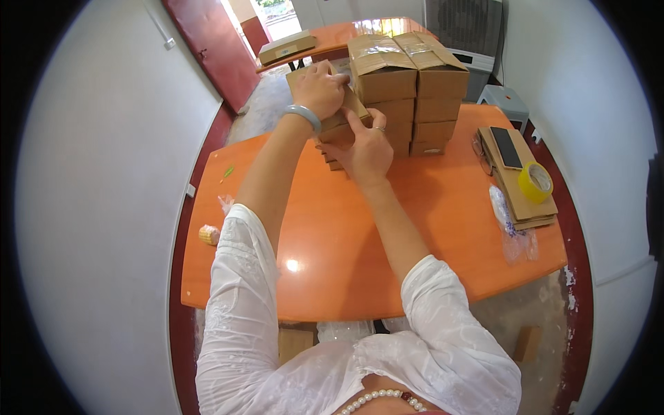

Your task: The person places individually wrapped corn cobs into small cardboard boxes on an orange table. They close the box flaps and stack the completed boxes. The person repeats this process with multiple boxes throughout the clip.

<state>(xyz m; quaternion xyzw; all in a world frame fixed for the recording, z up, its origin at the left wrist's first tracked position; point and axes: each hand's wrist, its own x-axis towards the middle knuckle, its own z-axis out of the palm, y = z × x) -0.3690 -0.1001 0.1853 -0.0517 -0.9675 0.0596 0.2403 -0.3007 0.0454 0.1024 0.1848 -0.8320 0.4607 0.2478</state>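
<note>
A small cardboard box (pixel 340 134) is between my hands, at the left of the taller box stacks. My left hand (pixel 319 91), with a pale bangle at the wrist, grips it from above at the far side. At the near right corner, my right hand (pixel 369 150) has its thumb on the front and its fingers on the top edge. More cardboard layers (pixel 334 164) show below this box, mostly hidden by my right hand. Two tall stacks of cardboard boxes (pixel 386 85) stand just to the right, with clear tape across their tops.
Flattened cardboard (pixel 511 181) lies on the orange table (pixel 332 244) at the right, bearing a phone (pixel 506 148) and yellow tape (pixel 535 181). Glasses (pixel 482 155) and a plastic bag (pixel 506 223) lie beside it. A wrapped yellow item (pixel 209 235) sits at the left.
</note>
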